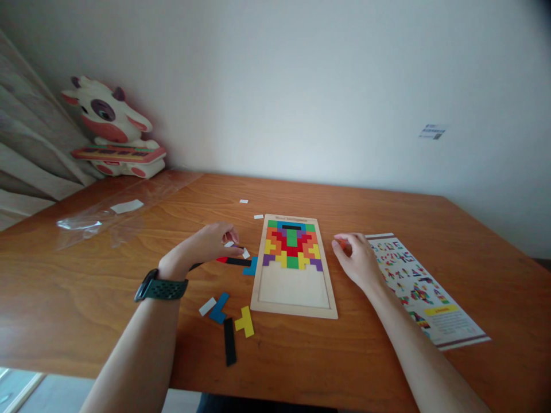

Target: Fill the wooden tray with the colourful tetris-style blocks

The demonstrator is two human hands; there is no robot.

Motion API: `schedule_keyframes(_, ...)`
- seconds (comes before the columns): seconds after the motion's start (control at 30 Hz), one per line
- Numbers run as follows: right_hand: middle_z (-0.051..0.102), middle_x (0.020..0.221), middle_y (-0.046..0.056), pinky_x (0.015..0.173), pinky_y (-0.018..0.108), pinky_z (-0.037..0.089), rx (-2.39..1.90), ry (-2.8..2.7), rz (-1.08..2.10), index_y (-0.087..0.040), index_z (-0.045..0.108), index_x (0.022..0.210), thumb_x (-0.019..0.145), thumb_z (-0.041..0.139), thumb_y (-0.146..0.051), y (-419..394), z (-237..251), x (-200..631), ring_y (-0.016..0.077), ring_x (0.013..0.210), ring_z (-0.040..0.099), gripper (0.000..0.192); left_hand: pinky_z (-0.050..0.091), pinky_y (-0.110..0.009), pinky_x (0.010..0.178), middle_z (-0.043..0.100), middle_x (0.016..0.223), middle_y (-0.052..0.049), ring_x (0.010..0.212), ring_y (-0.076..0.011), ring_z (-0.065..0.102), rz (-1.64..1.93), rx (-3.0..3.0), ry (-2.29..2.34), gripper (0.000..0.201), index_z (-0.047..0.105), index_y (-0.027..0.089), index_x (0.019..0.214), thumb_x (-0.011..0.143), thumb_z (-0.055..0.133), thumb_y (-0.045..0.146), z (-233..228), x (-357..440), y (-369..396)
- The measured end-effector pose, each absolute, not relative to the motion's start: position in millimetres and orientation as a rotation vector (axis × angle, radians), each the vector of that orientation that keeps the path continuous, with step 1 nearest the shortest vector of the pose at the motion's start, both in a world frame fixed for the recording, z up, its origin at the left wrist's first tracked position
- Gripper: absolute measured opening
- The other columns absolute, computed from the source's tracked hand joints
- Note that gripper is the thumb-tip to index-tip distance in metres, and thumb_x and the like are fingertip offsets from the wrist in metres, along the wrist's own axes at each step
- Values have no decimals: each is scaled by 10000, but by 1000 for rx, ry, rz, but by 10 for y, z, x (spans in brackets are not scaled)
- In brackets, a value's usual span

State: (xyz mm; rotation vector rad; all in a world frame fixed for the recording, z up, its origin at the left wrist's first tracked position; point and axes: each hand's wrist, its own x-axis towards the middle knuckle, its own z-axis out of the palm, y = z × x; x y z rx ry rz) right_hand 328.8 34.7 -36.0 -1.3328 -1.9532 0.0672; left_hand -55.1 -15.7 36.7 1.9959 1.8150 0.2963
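Observation:
A wooden puzzle board lies in front of me, its upper part filled with coloured block pieces and its lower part bare wood. My left hand is left of the board, fingers curled together over some loose pieces; what they hold is hidden. Under and beside it are a black bar, a blue piece and a small white piece. To the right of the board, my right hand pinches a mostly covered orange puzzle piece.
Nearer me lie a blue piece, a yellow piece, a black bar and a white slip. A printed pattern sheet sits partly under my right forearm. Clear plastic and a cow toy keyboard are at the left.

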Motion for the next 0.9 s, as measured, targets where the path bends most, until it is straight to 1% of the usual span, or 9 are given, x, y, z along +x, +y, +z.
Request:
schedule_keyframes(0.13, 672, 988, 110, 873, 429, 533, -1335, -1952, 81, -198, 682, 985, 927, 557, -373, 335, -341, 3276, 264, 925, 652, 222, 461, -277, 764, 705, 984, -26, 898, -230, 639, 229, 2019, 1531, 483, 721, 248, 965, 567, 845, 493, 385, -437, -201)
schedule_keyframes(0.27, 673, 997, 108, 884, 426, 532, -1329, -1950, 101, -199, 679, 991, 925, 558, -372, 328, -331, 3268, 262, 939, 652, 221, 468, -272, 800, 695, 1053, -27, 936, -229, 637, 210, 2015, 1454, 570, 707, 261, 1066, 565, 861, 486, 342, -339, -207)
schedule_keyframes(0.47, 667, 1000, 112, 875, 430, 532, -1319, -1949, 109, -204, 676, 988, 931, 548, -382, 336, -342, 3267, 263, 933, 656, 226, 465, -263, 777, 678, 998, -28, 918, -219, 625, 198, 2046, 1430, 481, 710, 235, 985, 591, 842, 478, 290, -293, -175)
schedule_keyframes(0.57, 667, 982, 108, 864, 435, 535, -1301, -1947, 103, -197, 676, 986, 925, 548, -390, 341, -350, 3269, 261, 908, 657, 239, 468, -272, 783, 672, 1005, -30, 914, -220, 620, 126, 2050, 1488, 508, 698, 213, 975, 572, 850, 483, 326, -282, -197)
schedule_keyframes(0.63, 664, 977, 109, 861, 438, 537, -1293, -1949, 106, -189, 679, 990, 922, 549, -391, 343, -354, 3271, 261, 903, 658, 249, 468, -273, 759, 672, 994, -31, 890, -214, 617, 100, 2059, 1506, 505, 686, 196, 954, 566, 856, 471, 351, -281, -208)
schedule_keyframes(0.7, 662, 981, 112, 858, 441, 539, -1294, -1954, 114, -183, 682, 995, 921, 550, -387, 343, -355, 3272, 262, 902, 659, 254, 462, -269, 723, 681, 947, -29, 848, -203, 617, 128, 2059, 1490, 440, 686, 186, 920, 611, 833, 463, 369, -286, -208)
schedule_keyframes(0.8, 663, 985, 114, 847, 445, 544, -1300, -1954, 121, -181, 683, 994, 918, 556, -375, 343, -353, 3274, 260, 884, 660, 244, 457, -257, 672, 703, 837, -20, 762, -175, 624, 193, 1971, 1355, 324, 708, 185, 887, 747, 735, 476, 377, -296, -187)
schedule_keyframes(0.83, 663, 985, 113, 845, 445, 545, -1297, -1953, 120, -183, 682, 993, 918, 559, -371, 342, -350, 3274, 260, 884, 660, 237, 458, -253, 661, 710, 815, -19, 739, -165, 626, 224, 1924, 1311, 313, 713, 184, 888, 777, 709, 476, 375, -295, -178)
schedule_keyframes(0.9, 662, 981, 111, 844, 447, 546, -1283, -1950, 112, -187, 678, 991, 920, 563, -362, 339, -337, 3269, 264, 894, 659, 221, 465, -244, 650, 725, 826, -24, 725, -154, 636, 339, 1826, 1258, 320, 709, 174, 913, 791, 705, 470, 363, -282, -160)
